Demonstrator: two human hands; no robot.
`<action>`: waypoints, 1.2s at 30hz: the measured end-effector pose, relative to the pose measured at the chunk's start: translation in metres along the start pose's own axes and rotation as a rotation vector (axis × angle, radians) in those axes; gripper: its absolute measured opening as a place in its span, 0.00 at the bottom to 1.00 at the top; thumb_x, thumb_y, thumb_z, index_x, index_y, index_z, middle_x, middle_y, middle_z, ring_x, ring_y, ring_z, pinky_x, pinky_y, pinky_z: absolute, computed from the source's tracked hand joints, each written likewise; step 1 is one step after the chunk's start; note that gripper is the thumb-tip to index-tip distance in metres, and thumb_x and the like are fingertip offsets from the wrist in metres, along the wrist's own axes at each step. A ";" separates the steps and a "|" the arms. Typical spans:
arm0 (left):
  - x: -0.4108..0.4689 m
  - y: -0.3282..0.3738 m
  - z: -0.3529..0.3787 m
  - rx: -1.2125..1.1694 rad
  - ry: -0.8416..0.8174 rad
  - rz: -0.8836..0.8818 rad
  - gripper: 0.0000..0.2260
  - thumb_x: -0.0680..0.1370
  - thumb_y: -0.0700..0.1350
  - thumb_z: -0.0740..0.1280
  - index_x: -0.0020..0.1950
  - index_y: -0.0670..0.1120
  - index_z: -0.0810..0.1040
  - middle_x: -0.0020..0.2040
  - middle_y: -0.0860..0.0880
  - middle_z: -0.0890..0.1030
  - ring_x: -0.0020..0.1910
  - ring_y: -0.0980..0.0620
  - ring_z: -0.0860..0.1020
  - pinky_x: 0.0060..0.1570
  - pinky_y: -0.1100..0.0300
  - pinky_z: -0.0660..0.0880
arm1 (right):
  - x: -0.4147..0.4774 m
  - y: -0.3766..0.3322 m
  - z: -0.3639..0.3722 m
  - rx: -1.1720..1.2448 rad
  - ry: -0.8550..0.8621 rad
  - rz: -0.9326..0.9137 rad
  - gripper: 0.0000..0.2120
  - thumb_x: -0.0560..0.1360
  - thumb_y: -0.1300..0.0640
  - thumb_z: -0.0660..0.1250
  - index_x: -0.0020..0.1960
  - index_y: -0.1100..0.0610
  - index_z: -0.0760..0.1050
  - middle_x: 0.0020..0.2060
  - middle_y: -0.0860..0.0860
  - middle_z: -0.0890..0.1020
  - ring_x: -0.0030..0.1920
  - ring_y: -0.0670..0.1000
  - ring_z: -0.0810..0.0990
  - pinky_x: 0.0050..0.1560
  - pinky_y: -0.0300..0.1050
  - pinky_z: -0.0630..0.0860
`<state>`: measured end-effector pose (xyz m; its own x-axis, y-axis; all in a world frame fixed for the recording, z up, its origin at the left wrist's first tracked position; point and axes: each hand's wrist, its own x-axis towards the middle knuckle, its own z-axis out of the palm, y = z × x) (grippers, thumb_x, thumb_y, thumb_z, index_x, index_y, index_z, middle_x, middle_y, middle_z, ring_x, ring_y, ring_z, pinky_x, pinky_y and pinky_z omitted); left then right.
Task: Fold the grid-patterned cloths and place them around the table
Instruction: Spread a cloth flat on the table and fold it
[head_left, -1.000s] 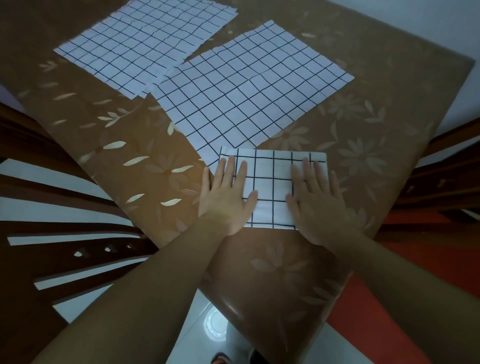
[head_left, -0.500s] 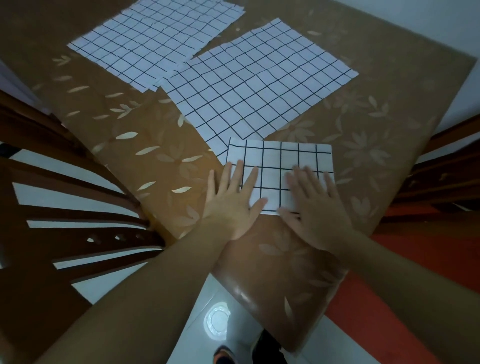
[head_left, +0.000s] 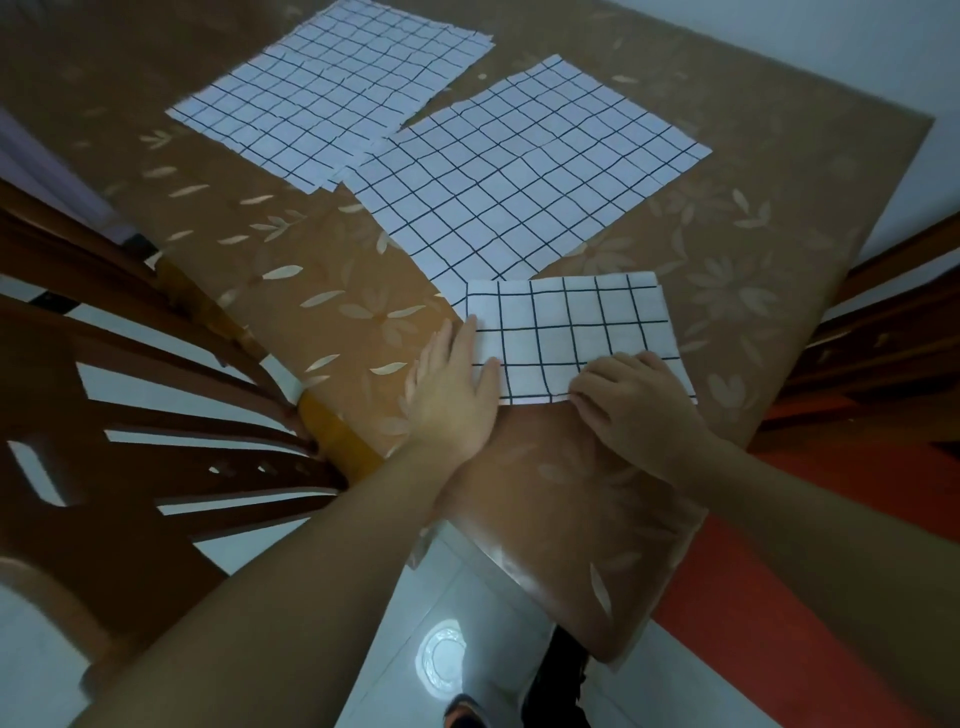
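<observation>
A folded cloth is lying near the front edge of the table. The left hand is lying flat with its fingers straight and close together. It is pressing on the left end of the folded cloth. The right hand is sitting on the near right corner. Its fingers are curling and pinching the near edge of the folded cloth. The far edge of the folded cloth is lying on a big open cloth. Another open cloth is lying farther back, and the two are touching at their corners. A chair is standing on the left, close to the table.
</observation>
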<state>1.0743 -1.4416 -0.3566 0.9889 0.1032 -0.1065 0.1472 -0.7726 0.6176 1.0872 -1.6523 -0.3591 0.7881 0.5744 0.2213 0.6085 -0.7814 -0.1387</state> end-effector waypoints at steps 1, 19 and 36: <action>0.002 -0.003 -0.004 -0.106 0.013 -0.010 0.22 0.82 0.54 0.54 0.77 0.55 0.61 0.77 0.53 0.62 0.77 0.53 0.57 0.75 0.49 0.52 | 0.000 -0.004 -0.007 0.076 0.017 0.056 0.08 0.76 0.56 0.63 0.44 0.56 0.80 0.42 0.50 0.82 0.40 0.52 0.80 0.46 0.47 0.72; 0.016 0.042 -0.060 -1.301 -0.643 -0.422 0.37 0.70 0.72 0.60 0.66 0.45 0.79 0.65 0.41 0.78 0.65 0.40 0.76 0.67 0.40 0.67 | 0.027 0.011 -0.104 1.451 0.293 1.135 0.16 0.76 0.57 0.62 0.30 0.53 0.73 0.26 0.49 0.72 0.25 0.47 0.72 0.28 0.38 0.70; 0.020 0.045 -0.036 -0.849 -0.374 -0.464 0.11 0.72 0.35 0.74 0.52 0.43 0.83 0.51 0.46 0.85 0.53 0.47 0.83 0.58 0.53 0.78 | -0.010 0.033 -0.079 0.862 0.087 0.777 0.09 0.72 0.59 0.72 0.47 0.46 0.80 0.35 0.38 0.84 0.40 0.35 0.81 0.39 0.27 0.74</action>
<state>1.1009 -1.4517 -0.3026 0.7841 -0.0355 -0.6196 0.6201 0.0040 0.7845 1.0917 -1.7029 -0.2892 0.9880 -0.0309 -0.1511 -0.1477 -0.4714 -0.8695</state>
